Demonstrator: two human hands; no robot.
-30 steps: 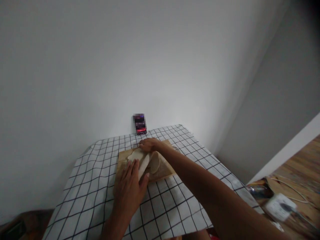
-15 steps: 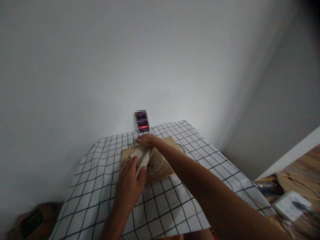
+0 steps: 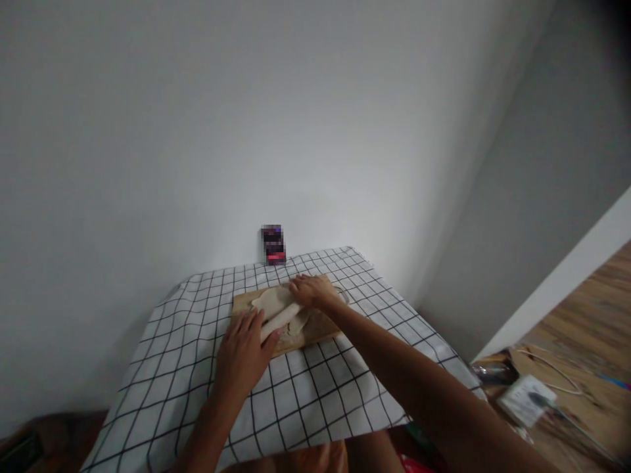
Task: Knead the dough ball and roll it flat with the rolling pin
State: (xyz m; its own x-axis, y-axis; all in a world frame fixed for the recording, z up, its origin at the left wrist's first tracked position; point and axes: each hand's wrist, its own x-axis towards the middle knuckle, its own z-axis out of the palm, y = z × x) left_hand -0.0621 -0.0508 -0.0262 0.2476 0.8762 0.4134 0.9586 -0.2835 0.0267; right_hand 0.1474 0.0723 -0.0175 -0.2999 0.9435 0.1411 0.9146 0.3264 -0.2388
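A flattened sheet of pale dough (image 3: 270, 301) lies on a wooden board (image 3: 315, 334). Across it, at a slant, rests a whitish rolling pin (image 3: 282, 320), part of its length covered by my hands. My left hand (image 3: 245, 351) grips the near left end, thumb on one side and fingers on the other. Over the far right end, my right hand (image 3: 311, 290) is laid with its fingers curved down around the pin. Dough also shows on the near side of the pin, beside my right wrist.
The board sits on a table with a white checked cloth (image 3: 315, 401). A phone-like device (image 3: 274, 246), its screen blurred, leans on the wall behind. A metal handle (image 3: 344, 295) shows at the board's right edge. Down on the right is a white power strip (image 3: 526, 399) with cables.
My right hand has come down and right, from lying flat near the board's far edge to curving over the pin. The pin and dough show more. The camera view has shifted slightly.
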